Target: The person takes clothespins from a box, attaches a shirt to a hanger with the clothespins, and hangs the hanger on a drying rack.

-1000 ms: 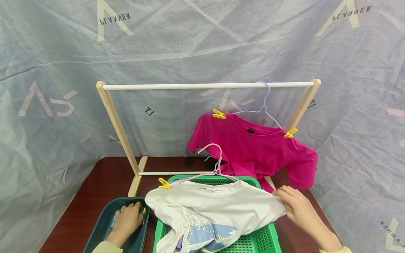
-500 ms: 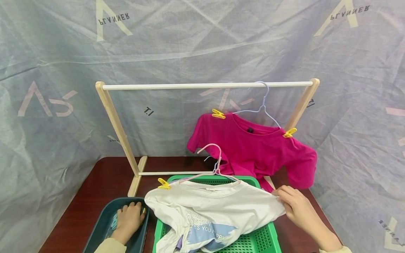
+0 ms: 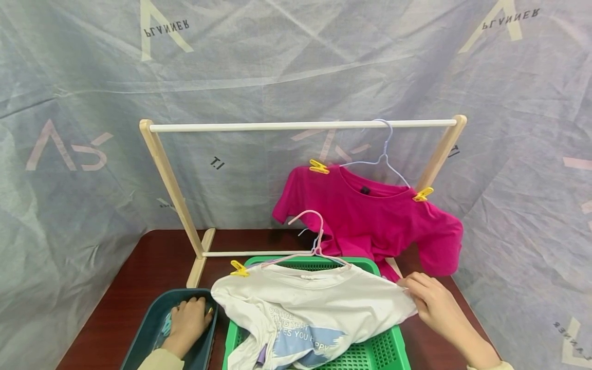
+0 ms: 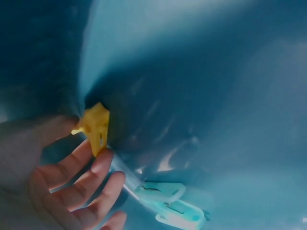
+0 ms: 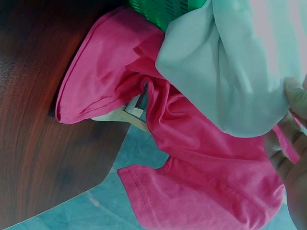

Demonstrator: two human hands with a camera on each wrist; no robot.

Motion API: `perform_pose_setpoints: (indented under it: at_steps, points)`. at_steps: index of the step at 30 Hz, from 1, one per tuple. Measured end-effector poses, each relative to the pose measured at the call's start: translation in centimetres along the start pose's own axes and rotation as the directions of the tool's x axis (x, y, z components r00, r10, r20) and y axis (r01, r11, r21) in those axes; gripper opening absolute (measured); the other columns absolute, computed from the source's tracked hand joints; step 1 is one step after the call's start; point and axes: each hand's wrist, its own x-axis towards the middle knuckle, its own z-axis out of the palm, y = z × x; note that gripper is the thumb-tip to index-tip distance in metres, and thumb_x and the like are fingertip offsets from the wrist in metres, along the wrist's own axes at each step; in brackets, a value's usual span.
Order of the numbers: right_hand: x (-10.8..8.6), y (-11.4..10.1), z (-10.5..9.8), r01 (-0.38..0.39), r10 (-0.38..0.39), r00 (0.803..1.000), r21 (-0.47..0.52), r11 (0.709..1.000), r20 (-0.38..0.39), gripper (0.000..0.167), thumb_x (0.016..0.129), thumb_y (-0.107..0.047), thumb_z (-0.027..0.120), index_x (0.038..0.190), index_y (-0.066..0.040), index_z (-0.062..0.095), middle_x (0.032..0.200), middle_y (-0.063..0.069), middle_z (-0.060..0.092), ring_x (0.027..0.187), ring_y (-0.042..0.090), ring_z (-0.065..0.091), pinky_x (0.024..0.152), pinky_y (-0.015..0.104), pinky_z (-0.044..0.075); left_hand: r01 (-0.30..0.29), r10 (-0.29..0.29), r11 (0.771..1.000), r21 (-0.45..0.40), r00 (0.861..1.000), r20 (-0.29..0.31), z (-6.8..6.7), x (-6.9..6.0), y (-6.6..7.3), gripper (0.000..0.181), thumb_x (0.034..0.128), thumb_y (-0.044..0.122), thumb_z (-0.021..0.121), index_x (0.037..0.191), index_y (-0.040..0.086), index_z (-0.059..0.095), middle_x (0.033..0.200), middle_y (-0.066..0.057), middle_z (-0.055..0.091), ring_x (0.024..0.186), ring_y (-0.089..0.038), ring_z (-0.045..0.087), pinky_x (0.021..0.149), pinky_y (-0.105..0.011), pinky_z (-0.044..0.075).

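Observation:
My left hand [image 3: 188, 319] is down inside the dark teal bin [image 3: 154, 308] at the lower left. In the left wrist view its thumb and fingertips pinch a yellow clothespin [image 4: 97, 128]. Light-teal clothespins [image 4: 175, 203] lie just past the fingers. My right hand [image 3: 430, 297] pinches the sleeve of a white T-shirt [image 3: 365, 303], which lies over the green basket [image 3: 393, 341]. A pink hanger [image 3: 319, 239] stands up from the shirt's neck. Another yellow clothespin [image 3: 239, 268] sits at the shirt's left shoulder; the right shoulder bears none.
Behind the basket stands a wooden rack with a white rail [image 3: 259, 126]. From its right side a magenta T-shirt [image 3: 370, 216] hangs on a pale blue hanger [image 3: 385, 154], with yellow clothespins [image 3: 319, 167] at its shoulders. All rests on a dark red table [image 3: 134, 272] before a grey curtain.
Inside the bin my left hand has shifted slightly to the right, uncovering more of the light-teal clothespins. The right hand stays at the white sleeve.

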Motion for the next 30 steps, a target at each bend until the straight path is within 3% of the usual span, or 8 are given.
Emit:
perform_pose_setpoints:
  at_steps: [8, 14, 17, 22, 26, 30]
  points:
    - [-0.1, -0.1, -0.1, 0.009, -0.009, 1.0, -0.009, 1.0, -0.002, 0.027, 0.096, -0.022, 0.039, 0.09, -0.017, 0.065, 0.086, -0.013, 0.058, 0.076, 0.003, 0.049, 0.068, 0.02, 0.036, -0.005, 0.005, 1.0, -0.017, 1.0, -0.013, -0.6, -0.3, 0.0, 0.04, 0.0721, 0.02, 0.072, 0.101, -0.004, 0.058, 0.086, -0.02, 0.062, 0.08, -0.039, 0.056, 0.07, -0.058, 0.039]
    - [-0.2, 0.0, -0.2, 0.005, -0.005, 1.0, -0.004, 1.0, 0.008, 0.018, 0.089, -0.012, 0.048, 0.09, -0.017, 0.065, 0.085, -0.012, 0.058, 0.077, 0.003, 0.048, 0.069, 0.02, 0.035, -0.001, 0.002, 1.0, -0.024, 0.999, 0.038, -2.2, -0.7, 0.2, 0.041, 0.0727, 0.021, 0.071, 0.101, -0.007, 0.059, 0.089, -0.022, 0.062, 0.082, -0.04, 0.056, 0.07, -0.059, 0.039]
    - [-0.2, -0.1, -0.2, 0.004, -0.004, 1.0, -0.017, 1.0, 0.005, 0.024, 0.095, -0.021, 0.042, 0.09, -0.017, 0.065, 0.085, -0.012, 0.059, 0.077, 0.003, 0.05, 0.069, 0.02, 0.036, 0.011, -0.009, 1.0, -0.022, 0.995, 0.095, -3.2, -0.9, 0.3, 0.036, 0.0736, 0.02, 0.07, 0.097, -0.005, 0.061, 0.088, -0.02, 0.062, 0.082, -0.038, 0.055, 0.071, -0.057, 0.039]
    - [0.0, -0.2, -0.2, 0.003, -0.003, 1.0, -0.035, 0.999, -0.004, 0.042, 0.099, -0.034, 0.029, 0.088, -0.017, 0.065, 0.085, -0.014, 0.059, 0.076, 0.002, 0.05, 0.068, 0.02, 0.036, 0.017, -0.014, 1.0, -0.017, 0.991, 0.131, -4.9, -1.3, 0.2, 0.023, 0.072, 0.02, 0.07, 0.082, 0.001, 0.062, 0.08, -0.013, 0.059, 0.079, -0.035, 0.053, 0.069, -0.055, 0.039]
    - [0.0, -0.2, -0.2, 0.014, -0.015, 1.0, -0.025, 1.0, -0.013, 0.041, 0.099, -0.034, 0.03, 0.088, -0.017, 0.066, 0.084, -0.014, 0.059, 0.075, 0.003, 0.05, 0.067, 0.019, 0.036, 0.007, -0.003, 1.0, -0.03, 0.992, 0.124, -6.1, -1.4, 0.0, 0.02, 0.0691, 0.021, 0.072, 0.075, 0.006, 0.059, 0.072, -0.007, 0.055, 0.075, -0.031, 0.052, 0.066, -0.051, 0.038]
    - [0.0, -0.2, -0.1, 0.014, -0.015, 1.0, -0.016, 1.0, -0.008, 0.043, 0.099, -0.035, 0.028, 0.089, -0.017, 0.066, 0.085, -0.013, 0.058, 0.075, 0.003, 0.049, 0.067, 0.019, 0.036, -0.015, 0.018, 0.999, -0.045, 0.997, 0.072, -7.2, -1.5, -0.2, 0.026, 0.0657, 0.02, 0.074, 0.084, 0.005, 0.062, 0.072, -0.006, 0.056, 0.074, -0.029, 0.052, 0.064, -0.049, 0.038]
